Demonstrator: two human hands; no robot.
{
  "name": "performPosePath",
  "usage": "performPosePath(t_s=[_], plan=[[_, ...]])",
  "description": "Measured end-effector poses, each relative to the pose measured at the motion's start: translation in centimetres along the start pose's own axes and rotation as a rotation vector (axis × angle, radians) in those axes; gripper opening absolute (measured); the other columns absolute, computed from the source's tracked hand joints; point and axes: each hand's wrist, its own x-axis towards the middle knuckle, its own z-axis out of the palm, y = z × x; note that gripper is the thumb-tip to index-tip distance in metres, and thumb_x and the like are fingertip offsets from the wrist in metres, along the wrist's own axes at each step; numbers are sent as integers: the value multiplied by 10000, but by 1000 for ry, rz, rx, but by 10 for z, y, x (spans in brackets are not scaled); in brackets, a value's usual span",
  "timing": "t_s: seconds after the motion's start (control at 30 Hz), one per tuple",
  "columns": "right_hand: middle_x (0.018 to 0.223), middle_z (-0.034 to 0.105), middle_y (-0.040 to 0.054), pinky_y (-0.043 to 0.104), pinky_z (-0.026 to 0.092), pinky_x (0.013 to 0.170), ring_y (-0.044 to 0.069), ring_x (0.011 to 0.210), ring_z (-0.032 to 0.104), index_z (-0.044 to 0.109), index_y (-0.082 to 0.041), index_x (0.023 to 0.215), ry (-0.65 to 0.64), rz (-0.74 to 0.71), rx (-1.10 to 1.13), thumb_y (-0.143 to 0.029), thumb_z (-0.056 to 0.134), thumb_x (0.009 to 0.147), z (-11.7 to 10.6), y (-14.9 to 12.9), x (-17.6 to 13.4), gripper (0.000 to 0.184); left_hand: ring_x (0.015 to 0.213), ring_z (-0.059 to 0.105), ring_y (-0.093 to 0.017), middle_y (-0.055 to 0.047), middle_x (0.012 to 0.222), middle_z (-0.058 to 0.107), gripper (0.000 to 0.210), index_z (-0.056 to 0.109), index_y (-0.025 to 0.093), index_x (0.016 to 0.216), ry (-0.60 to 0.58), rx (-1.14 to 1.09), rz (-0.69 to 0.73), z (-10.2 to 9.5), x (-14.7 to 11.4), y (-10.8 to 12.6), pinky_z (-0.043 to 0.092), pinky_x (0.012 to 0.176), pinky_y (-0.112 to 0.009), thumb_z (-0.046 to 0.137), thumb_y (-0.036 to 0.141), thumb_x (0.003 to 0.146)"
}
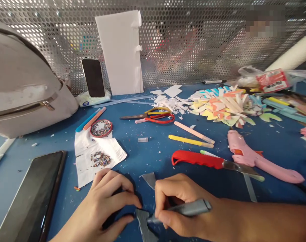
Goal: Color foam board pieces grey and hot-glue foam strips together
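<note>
My right hand (179, 205) is closed around a grey marker (190, 207), its tip against a small dark grey cut-out piece (144, 223) of irregular shape. At the piece's upper left edge, my left hand (110, 201) pinches it, with the index fingertip and thumb bent toward it. The piece's lower end runs off the bottom of the view. Just above my right fingers lies a grey pointed scrap (149, 180). Left of it, a white paper sheet (117, 149) bears a pile of small beads (101, 158) and a round red-rimmed dish (101, 128).
A red-handled knife (198, 159) and a pink glue gun (266, 158) lie beyond my right hand. Scissors (158, 116), markers (190, 141) and a heap of coloured scraps (223, 104) are farther back. A phone (32, 198) and a backpack (29, 84) occupy the left.
</note>
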Motion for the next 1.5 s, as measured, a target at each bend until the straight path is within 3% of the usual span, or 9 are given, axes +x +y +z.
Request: performPosePath(t_s=[0.27,0.4,0.6,0.87,1.2,1.37,1.5], plan=[[620,521,-35,191,359,513,85,539,466,579,-170,750,31,-67,-84,-312,611,890,2,-1,-2,202,1007,551,-220,-7,1087,609,244,634,389,1231,-41,71,46,-3,1,6,388,981,-379,633,325,996],[596,511,-37,198,356,504,86,517,459,572,-177,751,27,-112,-118,-301,583,891,4,-1,-4,187,1018,541,-224,-6,1108,588,236,653,375,1145,-75,82,45,-2,1,8,307,1049,-423,657,223,965],[605,500,-41,191,351,489,82,516,447,570,-176,767,18,-139,-74,-279,584,880,5,0,-4,153,1032,527,-206,9,1130,585,282,602,329,1071,-12,55,40,2,1,11,227,1068,-395,641,125,881],[674,513,-40,190,354,525,87,572,448,604,-171,877,21,-35,-20,-339,673,884,0,-2,-4,182,1099,503,-206,3,1171,575,340,515,299,1126,76,124,-22,4,-1,11,153,1100,-381,562,105,850],[646,511,-34,197,382,532,88,554,483,605,-138,876,6,-79,-9,-307,535,958,0,-2,-4,201,1102,477,-221,27,1195,574,279,614,359,1112,66,109,-20,5,-1,6,181,1060,-368,595,150,928],[578,454,-49,193,398,516,85,512,479,561,-156,771,-2,-29,-9,-360,456,1009,-1,1,-4,331,1098,478,-214,44,1198,562,324,617,375,1122,38,93,-24,3,-2,4,165,1071,-369,644,125,917],[646,543,-16,199,418,531,98,552,532,593,-147,853,-12,-16,11,-380,498,1000,-1,2,-5,291,1069,504,-201,46,1179,571,327,614,370,1121,51,77,-10,3,-2,3,155,1075,-355,640,118,916]])
